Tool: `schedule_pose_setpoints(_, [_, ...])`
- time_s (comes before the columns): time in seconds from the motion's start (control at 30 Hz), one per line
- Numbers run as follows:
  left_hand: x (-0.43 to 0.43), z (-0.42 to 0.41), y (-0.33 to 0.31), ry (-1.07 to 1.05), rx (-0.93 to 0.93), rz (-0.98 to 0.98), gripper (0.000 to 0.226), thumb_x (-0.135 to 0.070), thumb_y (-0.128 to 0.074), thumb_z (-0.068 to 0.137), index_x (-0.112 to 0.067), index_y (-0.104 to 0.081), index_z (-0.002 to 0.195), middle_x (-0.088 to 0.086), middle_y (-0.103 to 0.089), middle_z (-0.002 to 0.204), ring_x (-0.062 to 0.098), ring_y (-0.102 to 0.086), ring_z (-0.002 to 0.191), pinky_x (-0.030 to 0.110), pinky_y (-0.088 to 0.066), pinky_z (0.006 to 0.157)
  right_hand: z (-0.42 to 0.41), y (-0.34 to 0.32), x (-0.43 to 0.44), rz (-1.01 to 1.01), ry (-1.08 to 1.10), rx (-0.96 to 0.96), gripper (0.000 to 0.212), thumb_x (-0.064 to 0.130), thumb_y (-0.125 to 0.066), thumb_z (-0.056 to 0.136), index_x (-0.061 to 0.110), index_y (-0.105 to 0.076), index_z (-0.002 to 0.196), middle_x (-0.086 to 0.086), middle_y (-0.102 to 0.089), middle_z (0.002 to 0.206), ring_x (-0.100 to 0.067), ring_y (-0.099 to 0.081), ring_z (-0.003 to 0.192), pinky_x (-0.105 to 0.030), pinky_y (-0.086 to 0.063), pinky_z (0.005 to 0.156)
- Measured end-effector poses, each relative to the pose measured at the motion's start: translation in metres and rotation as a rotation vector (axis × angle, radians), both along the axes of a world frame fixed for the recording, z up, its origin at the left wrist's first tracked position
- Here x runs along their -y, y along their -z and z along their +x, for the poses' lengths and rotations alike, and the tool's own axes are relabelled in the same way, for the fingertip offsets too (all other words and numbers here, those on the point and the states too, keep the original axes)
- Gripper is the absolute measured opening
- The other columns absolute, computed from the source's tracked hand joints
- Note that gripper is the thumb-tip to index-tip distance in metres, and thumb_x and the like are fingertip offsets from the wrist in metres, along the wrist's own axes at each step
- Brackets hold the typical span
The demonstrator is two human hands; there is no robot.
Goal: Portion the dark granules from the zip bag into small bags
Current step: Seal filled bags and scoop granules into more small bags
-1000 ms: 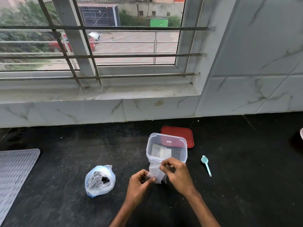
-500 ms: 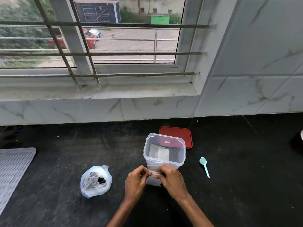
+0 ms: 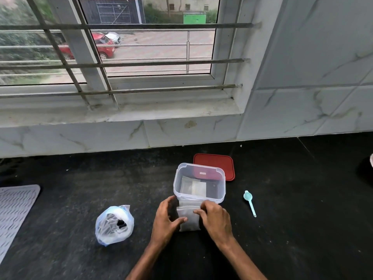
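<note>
Small clear bag on the dark bench, pinched at its edges between left hand and right hand — fingers grasping it just before an open clear container. Zip bag of dark granules to the left; teal scoop to the right — red lid behind.

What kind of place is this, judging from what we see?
Probably a home kitchen: a black stone counter under a barred window, marble-look wall tiles, and a clear food container with its red lid off.
</note>
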State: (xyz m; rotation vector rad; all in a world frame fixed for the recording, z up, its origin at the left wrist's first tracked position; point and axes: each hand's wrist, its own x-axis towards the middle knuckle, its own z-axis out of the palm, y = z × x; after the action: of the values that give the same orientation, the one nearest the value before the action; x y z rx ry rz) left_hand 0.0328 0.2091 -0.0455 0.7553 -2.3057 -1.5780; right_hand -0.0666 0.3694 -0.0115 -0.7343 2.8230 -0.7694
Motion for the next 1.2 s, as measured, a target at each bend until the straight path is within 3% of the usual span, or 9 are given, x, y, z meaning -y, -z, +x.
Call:
schedule_pose_setpoints(0.1, [0.002,-0.007,-0.003,0.143,0.027,0.118,0.088,-0.014,-0.090,0.059,-0.039,-0.047,0.131,-0.022,-0.064,0.123,0.003,-0.060,0.115,0.024,-0.052,0.093,0.002,0.000,-0.002,0.127,0.071,0.093,0.047,0.062,-0.063,0.084,0.024,-0.062,0.111,0.003,-0.071,0.105,-0.021,-0.069,0.098,-0.033,-0.054,0.080])
schedule_pose_setpoints(0.2, [0.005,-0.011,-0.006,0.156,0.053,0.103,0.089,-0.009,-0.088,0.061,-0.042,-0.043,0.130,-0.019,-0.067,0.116,0.002,-0.063,0.109,0.023,-0.054,0.090,-0.001,0.002,-0.005,-0.020,0.039,0.353,0.053,0.054,-0.074,0.078,0.028,-0.059,0.123,0.008,-0.070,0.115,-0.013,-0.066,0.107,-0.028,-0.051,0.087])
schedule_pose_setpoints(0.33, [0.008,-0.010,-0.005,0.170,0.070,0.017,0.077,-0.012,-0.088,0.061,-0.037,-0.052,0.124,-0.016,-0.069,0.110,-0.001,-0.065,0.101,0.024,-0.055,0.089,0.000,0.004,-0.003,-0.298,0.040,0.524,0.034,0.032,-0.082,0.076,0.029,-0.067,0.107,0.011,-0.074,0.098,-0.007,-0.071,0.084,-0.040,-0.060,0.079])
schedule_pose_setpoints(0.47, [0.004,-0.010,-0.008,0.182,0.064,-0.118,0.042,-0.025,-0.085,0.061,-0.036,-0.065,0.096,-0.010,-0.065,0.091,0.011,-0.062,0.081,0.037,-0.055,0.073,-0.001,-0.001,-0.002,-0.375,0.079,0.453,0.020,0.020,-0.083,0.076,0.021,-0.074,0.093,0.012,-0.075,0.088,0.001,-0.070,0.082,-0.034,-0.058,0.079])
schedule_pose_setpoints(0.6, [-0.004,-0.015,-0.016,0.143,0.036,-0.197,0.034,-0.029,-0.084,0.068,-0.029,-0.063,0.095,-0.015,-0.062,0.091,0.005,-0.060,0.079,0.016,-0.047,0.062,-0.004,-0.003,0.001,-0.319,0.075,0.325,0.024,0.028,-0.083,0.075,0.022,-0.072,0.095,0.010,-0.073,0.088,-0.004,-0.067,0.082,-0.034,-0.057,0.076])
schedule_pose_setpoints(0.87, [-0.003,-0.018,-0.024,0.079,0.069,-0.220,0.047,-0.034,-0.084,0.072,-0.031,-0.056,0.110,-0.018,-0.059,0.100,0.000,-0.060,0.083,0.014,-0.051,0.069,0.000,-0.009,0.003,-0.069,0.033,0.031,0.034,0.041,-0.072,0.086,0.024,-0.062,0.113,0.005,-0.072,0.106,-0.017,-0.070,0.094,-0.031,-0.059,0.077])
schedule_pose_setpoints(1.03, [0.004,-0.004,-0.034,0.012,0.031,-0.197,0.047,-0.042,-0.081,0.074,-0.037,-0.054,0.113,-0.022,-0.062,0.105,-0.004,-0.062,0.093,0.018,-0.054,0.073,-0.004,-0.029,-0.007,0.041,0.072,-0.146,0.036,0.056,-0.069,0.083,0.023,-0.065,0.095,0.002,-0.073,0.081,-0.020,-0.072,0.071,-0.036,-0.058,0.059])
schedule_pose_setpoints(1.1, [0.007,-0.002,-0.043,-0.056,-0.022,-0.207,0.037,-0.036,-0.077,0.081,-0.034,-0.056,0.112,-0.021,-0.062,0.104,-0.001,-0.063,0.091,0.022,-0.055,0.072,-0.017,-0.044,-0.004,-0.025,0.060,-0.165,0.029,0.048,-0.068,0.087,0.020,-0.066,0.084,0.002,-0.070,0.075,-0.019,-0.068,0.065,-0.036,-0.056,0.057])
schedule_pose_setpoints(1.2, [0.015,-0.003,-0.056,-0.123,-0.079,-0.252,0.027,-0.026,-0.072,0.087,-0.030,-0.058,0.111,-0.019,-0.062,0.105,0.002,-0.064,0.087,0.027,-0.056,0.071,-0.053,-0.054,0.020,-0.078,-0.024,-0.084,0.016,0.028,-0.066,0.093,0.014,-0.073,0.092,-0.002,-0.072,0.089,-0.021,-0.068,0.080,-0.039,-0.056,0.071])
